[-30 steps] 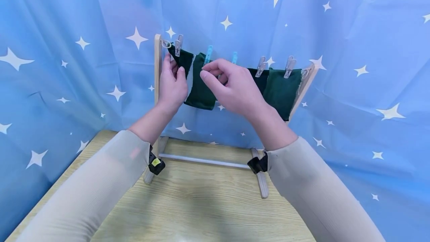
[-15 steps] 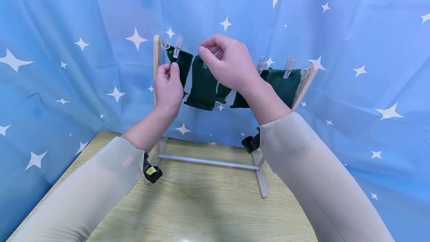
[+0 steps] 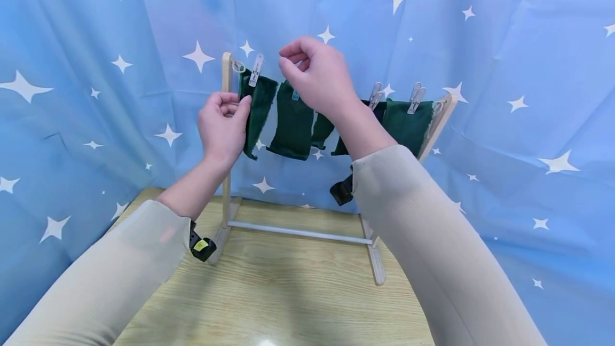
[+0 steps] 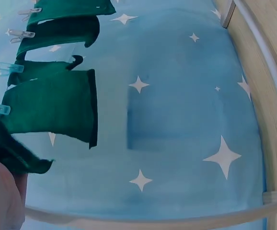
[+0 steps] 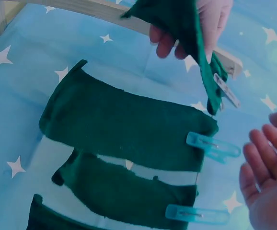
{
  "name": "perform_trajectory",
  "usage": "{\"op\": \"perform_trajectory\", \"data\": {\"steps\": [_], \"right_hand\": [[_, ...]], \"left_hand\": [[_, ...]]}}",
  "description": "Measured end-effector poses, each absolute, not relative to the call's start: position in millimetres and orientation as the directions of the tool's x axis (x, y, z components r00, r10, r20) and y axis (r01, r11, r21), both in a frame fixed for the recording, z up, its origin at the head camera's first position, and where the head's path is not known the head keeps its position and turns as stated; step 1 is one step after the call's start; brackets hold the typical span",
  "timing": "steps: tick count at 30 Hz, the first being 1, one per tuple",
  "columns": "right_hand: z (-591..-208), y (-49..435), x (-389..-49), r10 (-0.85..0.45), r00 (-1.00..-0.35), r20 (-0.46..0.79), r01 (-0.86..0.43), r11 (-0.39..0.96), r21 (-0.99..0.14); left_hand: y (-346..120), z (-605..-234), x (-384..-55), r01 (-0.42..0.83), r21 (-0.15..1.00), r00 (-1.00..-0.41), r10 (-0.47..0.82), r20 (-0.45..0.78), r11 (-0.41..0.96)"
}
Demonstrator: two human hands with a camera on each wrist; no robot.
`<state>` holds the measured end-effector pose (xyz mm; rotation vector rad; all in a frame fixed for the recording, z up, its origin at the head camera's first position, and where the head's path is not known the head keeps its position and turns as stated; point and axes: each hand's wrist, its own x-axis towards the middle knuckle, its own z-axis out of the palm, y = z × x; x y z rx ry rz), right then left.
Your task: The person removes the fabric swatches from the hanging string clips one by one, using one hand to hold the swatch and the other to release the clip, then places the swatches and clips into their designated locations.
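Pinching the left cloth (image 3: pixel 260 113), a green piece, the left hand (image 3: pixel 223 130) has its thumb and fingers closed together on the fabric near its outer edge. Cloth hangs at the left end of the row, beside the left post (image 3: pixel 227 81) of a wooden rack; a clear clothespin (image 3: pixel 257 71) sits tilted at its top. Right hand (image 3: pixel 319 76): raised in the air to the right of that pin, fingers loosely bent, part way open, nothing held. Right wrist view puts it apart from a teal clothespin (image 5: pixel 214 145) on the second cloth (image 5: pixel 124 127) and another teal clothespin (image 5: pixel 197 214) on the third cloth (image 5: pixel 124 184). Further right, a fourth cloth (image 4: pixel 64 31) and fifth cloth (image 3: pixel 407 122), both green. Rack stands on the wood-grain worktop (image 3: pixel 269 282), a white bar (image 3: pixel 300 232) spanning it low down. Far side: blue curtain (image 3: pixel 144 111), white stars.
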<state>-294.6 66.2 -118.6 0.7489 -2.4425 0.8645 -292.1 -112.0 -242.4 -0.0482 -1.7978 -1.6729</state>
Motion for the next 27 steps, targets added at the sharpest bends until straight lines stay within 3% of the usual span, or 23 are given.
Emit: {"op": "perform_trajectory", "data": {"steps": [7,13,18,27], "right_hand": [[-120,49,-304,-0.352,-0.775,0.525,-0.59,0.701,-0.401],[-124,39,-308,-0.346,-0.745,0.571,-0.562,0.787,-0.256],[-127,31,-308,-0.343,-0.778,0.527,-0.497,0.849,-0.18],[-132,22,-309,-0.327,-0.771,0.546,-0.513,0.827,-0.23]], "left_hand": [[-120,-248,-293,0.467,0.837,-0.75,-0.374,0.545,0.284],[-122,-250,-295,0.473,0.818,-0.735,-0.367,0.571,0.328],[-124,-252,-297,0.468,0.817,-0.735,-0.366,0.572,0.337],[-125,-252,-297,0.489,0.814,-0.727,-0.37,0.579,0.314]]}}
